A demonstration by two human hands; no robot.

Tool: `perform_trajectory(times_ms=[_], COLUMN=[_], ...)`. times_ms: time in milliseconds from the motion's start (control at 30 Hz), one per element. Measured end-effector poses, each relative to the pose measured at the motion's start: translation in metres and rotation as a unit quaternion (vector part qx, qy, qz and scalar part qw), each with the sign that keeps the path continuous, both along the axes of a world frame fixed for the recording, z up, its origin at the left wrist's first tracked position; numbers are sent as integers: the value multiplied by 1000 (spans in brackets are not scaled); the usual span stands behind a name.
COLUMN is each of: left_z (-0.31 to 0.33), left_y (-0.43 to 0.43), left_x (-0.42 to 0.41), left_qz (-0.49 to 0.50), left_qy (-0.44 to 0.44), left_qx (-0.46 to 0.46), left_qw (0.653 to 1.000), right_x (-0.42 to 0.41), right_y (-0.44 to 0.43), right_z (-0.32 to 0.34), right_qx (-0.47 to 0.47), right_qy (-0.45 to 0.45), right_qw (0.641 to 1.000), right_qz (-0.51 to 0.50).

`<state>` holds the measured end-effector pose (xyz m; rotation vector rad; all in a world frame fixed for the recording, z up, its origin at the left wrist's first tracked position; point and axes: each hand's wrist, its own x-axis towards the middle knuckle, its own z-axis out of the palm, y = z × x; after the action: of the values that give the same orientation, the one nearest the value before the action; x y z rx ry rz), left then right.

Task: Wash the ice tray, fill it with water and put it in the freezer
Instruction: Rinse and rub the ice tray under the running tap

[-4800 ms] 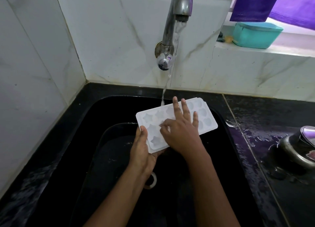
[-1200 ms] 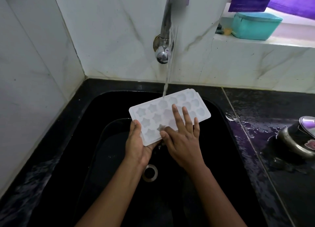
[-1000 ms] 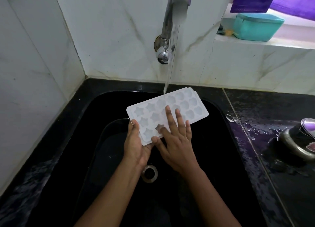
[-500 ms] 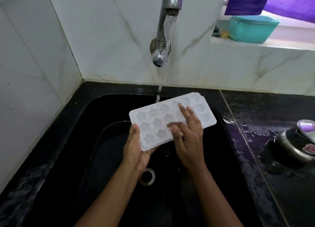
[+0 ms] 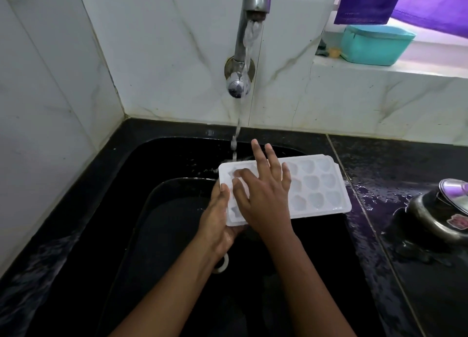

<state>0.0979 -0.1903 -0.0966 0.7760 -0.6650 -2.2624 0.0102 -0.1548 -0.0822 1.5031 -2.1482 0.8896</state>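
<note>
Our left hand [image 5: 217, 219] grips the tray [image 5: 317, 185], right hand [image 5: 263, 193] spread flat on it; wet plastic could slip into the sink [image 5: 162, 235].

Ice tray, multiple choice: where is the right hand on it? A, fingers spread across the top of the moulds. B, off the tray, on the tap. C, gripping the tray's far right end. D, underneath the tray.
A: the right hand lies with its fingers spread over the left part of the ice tray, whose left end the left hand holds.
</note>
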Motion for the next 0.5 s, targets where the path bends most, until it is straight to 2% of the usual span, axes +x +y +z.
perform_trajectory(times_ms=[100,200,267,400,500], left_z=[-1,-2,-3,-4,-2], left_y=[-1,-7,-10,-7,-7], left_x=[1,5,6,6,9], left_qz=[-10,4,16,-26,-29], left_qy=[8,25,37,47,58], left_qx=[-22,-13,-5,-11,-12], left_qw=[1000,1000,999,999,998], right_x=[5,8,4,7,15], right_y=[-13,-20,-18,-16,-16], right_z=[-3,-7,-8,-10,-18], right_qx=[43,77,62,44,53], right_qy=[18,26,49,62,52], right_qw=[999,997,997,996,997], right_qz=[-28,17,17,-48,-34])
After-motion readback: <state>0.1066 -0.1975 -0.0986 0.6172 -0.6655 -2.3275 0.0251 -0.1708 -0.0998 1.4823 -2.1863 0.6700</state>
